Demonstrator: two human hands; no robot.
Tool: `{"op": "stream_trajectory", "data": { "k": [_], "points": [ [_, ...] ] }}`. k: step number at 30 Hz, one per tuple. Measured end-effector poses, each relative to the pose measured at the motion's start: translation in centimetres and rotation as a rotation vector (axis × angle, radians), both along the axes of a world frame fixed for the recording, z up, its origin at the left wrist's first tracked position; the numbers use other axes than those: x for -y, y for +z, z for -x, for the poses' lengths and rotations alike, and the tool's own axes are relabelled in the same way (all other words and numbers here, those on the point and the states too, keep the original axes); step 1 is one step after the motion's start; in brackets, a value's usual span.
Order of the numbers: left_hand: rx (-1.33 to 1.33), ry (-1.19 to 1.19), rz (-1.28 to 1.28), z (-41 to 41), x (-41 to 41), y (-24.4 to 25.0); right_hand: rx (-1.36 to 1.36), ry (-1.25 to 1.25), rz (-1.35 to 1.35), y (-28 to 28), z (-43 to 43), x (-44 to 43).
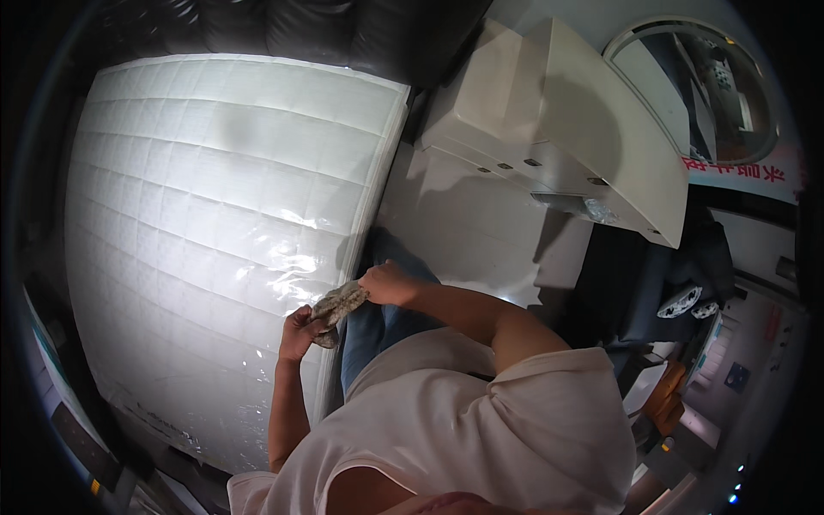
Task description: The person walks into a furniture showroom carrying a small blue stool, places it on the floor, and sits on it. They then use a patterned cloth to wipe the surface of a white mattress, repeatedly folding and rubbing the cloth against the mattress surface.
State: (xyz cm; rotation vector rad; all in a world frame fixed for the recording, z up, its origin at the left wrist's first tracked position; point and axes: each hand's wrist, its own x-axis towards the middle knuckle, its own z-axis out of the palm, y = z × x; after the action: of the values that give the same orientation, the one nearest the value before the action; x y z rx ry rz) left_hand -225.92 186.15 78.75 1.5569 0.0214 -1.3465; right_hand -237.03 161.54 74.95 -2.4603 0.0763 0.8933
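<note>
A worn, greyish-beige cloth (339, 304) is bunched and stretched between my two hands in front of my waist. Its left end is pinched in my left hand (300, 331), with a loose fold hanging below the fingers. My right hand (385, 283) grips the other end, over my jeans. Beside both hands lies a white quilted mattress (212, 212) wrapped in shiny clear plastic, its long edge close to my legs.
A dark padded headboard (290, 29) borders the mattress's far end. At the upper right stand a cream dressing table with drawers (502, 129) and a round mirror (734, 96). Dark furniture (599, 283) is at the right, above the pale tiled floor (463, 225).
</note>
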Motion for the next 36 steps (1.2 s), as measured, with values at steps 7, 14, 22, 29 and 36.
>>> {"op": "stream_trajectory", "data": {
  "k": [7,14,22,29,36],
  "points": [
    [0.049,0.26,0.096,0.0,-1.5,8.7,0.211,-0.155,-0.342,9.1,-3.6,2.2],
    [0.206,0.447,0.08,4.7,-4.8,10.3,-0.288,-0.459,-1.001,10.8,-4.7,0.3],
    [0.171,0.713,0.123,8.8,-2.9,9.6,-0.654,-0.729,-1.13,10.9,-7.5,0.9],
    [0.184,0.955,0.169,9.9,-1.5,9.3,-0.686,-0.378,-0.999,12.1,-11.2,1.5],
    [0.279,1.03,0.098,9.9,-1.0,8.8,-0.828,-0.37,-0.992,11.6,-13.1,0.7]
  ]
}}
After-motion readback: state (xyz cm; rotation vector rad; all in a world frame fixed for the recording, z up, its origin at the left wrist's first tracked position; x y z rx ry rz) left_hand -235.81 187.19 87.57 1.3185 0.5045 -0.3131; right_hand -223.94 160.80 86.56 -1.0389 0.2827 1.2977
